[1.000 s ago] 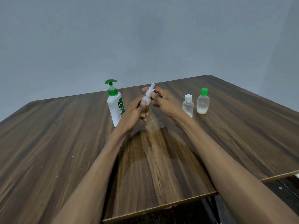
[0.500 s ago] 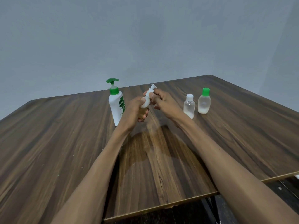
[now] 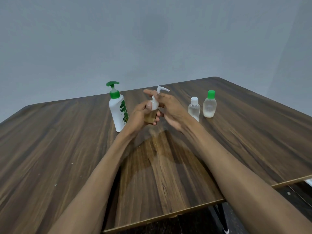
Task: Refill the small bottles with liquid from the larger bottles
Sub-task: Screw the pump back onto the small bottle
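The surface (image 3: pixel 236 141) looks like dark wood-grain laminate, smooth with a dull sheen and a pale raw edge. The white pump bottle (image 3: pixel 118 112) is opaque glossy plastic with a green plastic pump. The two small bottles (image 3: pixel 194 109) (image 3: pixel 209 107) are clear and frosted plastic. The held bottle (image 3: pixel 152 114) is translucent plastic showing amber liquid. The wall (image 3: pixel 152 39) is matt, painted grey.

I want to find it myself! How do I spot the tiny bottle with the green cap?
Look at the wooden table, toward its far right side, past the person's right hand. Two little bottles stand there side by side. The tiny bottle with the green cap is the right-hand one, rounder and cloudy, while its neighbour, the clear bottle, has a white cap.
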